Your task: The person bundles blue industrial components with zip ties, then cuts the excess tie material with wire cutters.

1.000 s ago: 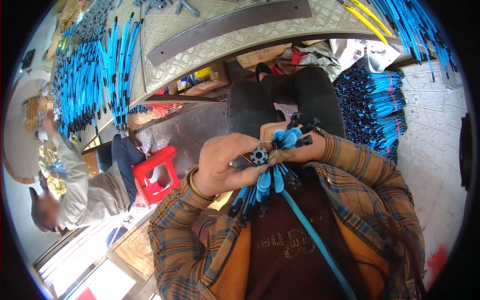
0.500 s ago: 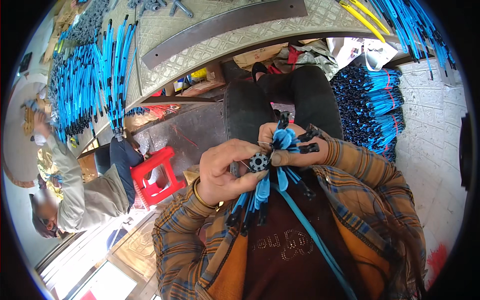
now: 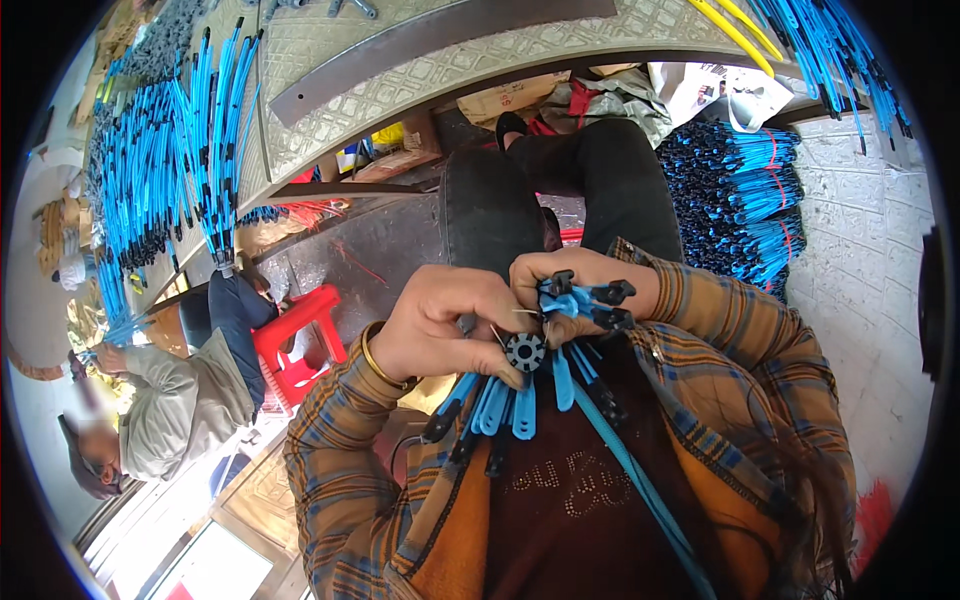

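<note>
My left hand [image 3: 450, 325] is closed in a pinch on a small round notched hub [image 3: 525, 351], grey and black, held in front of my chest. A thin pale wire [image 3: 522, 313] shows beside its fingertips. My right hand [image 3: 590, 285] is closed on a small bunch of blue plastic ribs [image 3: 566, 302] with black ends, right beside the hub. More blue ribs [image 3: 523, 412] fan downward below the hub. Where the ribs meet the hub is partly hidden by my fingers.
A patterned table [image 3: 390, 110] bears a curved metal strip [image 3: 440, 48], heaped blue ribs [image 3: 145, 185] and yellow rods [image 3: 735, 35]. Tied rib bundles [image 3: 750, 205] are stacked at right. A co-worker [image 3: 185, 385] sits at left near a red stool [image 3: 300, 340].
My left hand has shifted slightly left, and the hub slightly down. The ribs below are spread wider. The co-worker's raised arm has come down.
</note>
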`<control>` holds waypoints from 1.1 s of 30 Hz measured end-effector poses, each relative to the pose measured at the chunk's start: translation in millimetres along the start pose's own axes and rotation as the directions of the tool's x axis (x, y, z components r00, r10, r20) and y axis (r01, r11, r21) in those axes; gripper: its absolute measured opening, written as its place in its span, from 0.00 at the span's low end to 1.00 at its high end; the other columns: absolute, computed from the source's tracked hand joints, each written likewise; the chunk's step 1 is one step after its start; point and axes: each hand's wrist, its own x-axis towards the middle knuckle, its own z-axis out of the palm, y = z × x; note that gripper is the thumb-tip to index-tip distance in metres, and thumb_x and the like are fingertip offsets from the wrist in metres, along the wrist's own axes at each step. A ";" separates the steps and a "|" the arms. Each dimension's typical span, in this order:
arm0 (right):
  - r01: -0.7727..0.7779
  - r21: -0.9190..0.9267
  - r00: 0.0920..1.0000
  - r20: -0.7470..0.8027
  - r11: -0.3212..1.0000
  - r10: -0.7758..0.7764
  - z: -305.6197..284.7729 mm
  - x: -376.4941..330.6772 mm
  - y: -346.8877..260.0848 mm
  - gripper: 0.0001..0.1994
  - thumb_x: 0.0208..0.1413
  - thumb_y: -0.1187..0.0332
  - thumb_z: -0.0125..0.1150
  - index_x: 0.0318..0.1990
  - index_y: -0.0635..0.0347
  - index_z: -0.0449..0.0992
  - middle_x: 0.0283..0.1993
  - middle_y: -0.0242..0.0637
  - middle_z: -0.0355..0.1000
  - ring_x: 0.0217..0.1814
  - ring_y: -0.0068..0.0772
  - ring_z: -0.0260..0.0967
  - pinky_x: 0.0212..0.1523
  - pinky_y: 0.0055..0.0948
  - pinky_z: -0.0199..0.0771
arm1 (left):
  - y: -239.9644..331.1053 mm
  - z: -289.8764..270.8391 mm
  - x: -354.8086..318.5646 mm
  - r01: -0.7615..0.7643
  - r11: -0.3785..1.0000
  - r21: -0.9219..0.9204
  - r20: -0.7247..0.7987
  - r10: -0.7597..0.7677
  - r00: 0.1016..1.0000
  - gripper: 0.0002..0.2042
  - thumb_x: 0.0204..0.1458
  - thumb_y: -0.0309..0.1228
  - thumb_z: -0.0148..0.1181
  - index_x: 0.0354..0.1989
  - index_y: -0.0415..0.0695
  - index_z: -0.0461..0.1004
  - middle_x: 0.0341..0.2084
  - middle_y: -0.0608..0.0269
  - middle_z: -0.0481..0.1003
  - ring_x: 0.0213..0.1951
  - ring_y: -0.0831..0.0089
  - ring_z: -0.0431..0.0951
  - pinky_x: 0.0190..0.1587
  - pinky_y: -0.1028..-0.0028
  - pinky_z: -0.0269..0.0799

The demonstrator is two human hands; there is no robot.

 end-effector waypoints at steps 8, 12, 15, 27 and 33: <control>0.160 -0.048 0.985 0.074 0.986 -0.156 -9.4 -5.1 3.3 0.14 0.46 0.65 0.64 0.39 0.61 0.72 0.35 0.33 0.71 0.38 0.22 0.67 0.39 0.26 0.68 | 2.9 0.3 29.5 0.083 0.996 -0.016 -0.063 -0.084 0.994 0.33 0.22 0.37 0.77 0.38 0.43 0.62 0.25 0.65 0.70 0.23 0.77 0.69 0.26 0.78 0.65; 0.195 -0.088 0.980 0.053 0.977 -0.191 -14.7 -21.9 3.2 0.13 0.47 0.66 0.64 0.38 0.62 0.73 0.36 0.34 0.73 0.39 0.22 0.68 0.40 0.27 0.68 | 0.5 -2.6 63.7 -0.106 0.933 0.344 0.196 0.039 0.980 0.40 0.13 0.41 0.79 0.39 0.43 0.62 0.24 0.65 0.67 0.26 0.72 0.69 0.29 0.75 0.66; 0.179 -0.111 0.979 0.115 0.978 -0.166 -20.7 -24.8 12.4 0.13 0.48 0.64 0.63 0.39 0.62 0.73 0.34 0.35 0.73 0.37 0.22 0.68 0.39 0.28 0.69 | 8.0 3.3 83.7 -0.146 0.906 0.398 0.304 0.019 0.952 0.40 0.12 0.42 0.79 0.39 0.43 0.63 0.24 0.63 0.67 0.27 0.69 0.70 0.31 0.73 0.67; 0.348 -0.061 0.679 -0.671 0.936 -0.296 -28.4 23.6 -20.9 0.11 0.52 0.68 0.58 0.42 0.60 0.68 0.36 0.30 0.67 0.40 0.22 0.64 0.44 0.27 0.65 | 72.3 7.0 17.4 -0.307 0.926 0.219 -0.599 0.376 0.708 0.21 0.41 0.19 0.60 0.46 0.36 0.65 0.34 0.57 0.72 0.40 0.71 0.72 0.45 0.76 0.66; 0.366 -0.368 0.564 -0.643 0.855 -0.518 4.5 58.5 7.2 0.16 0.46 0.67 0.64 0.42 0.58 0.69 0.36 0.35 0.65 0.39 0.27 0.64 0.40 0.25 0.64 | 29.1 39.4 27.0 0.079 0.963 0.256 -0.769 0.154 0.621 0.21 0.42 0.20 0.61 0.49 0.34 0.67 0.45 0.54 0.71 0.47 0.69 0.71 0.50 0.71 0.64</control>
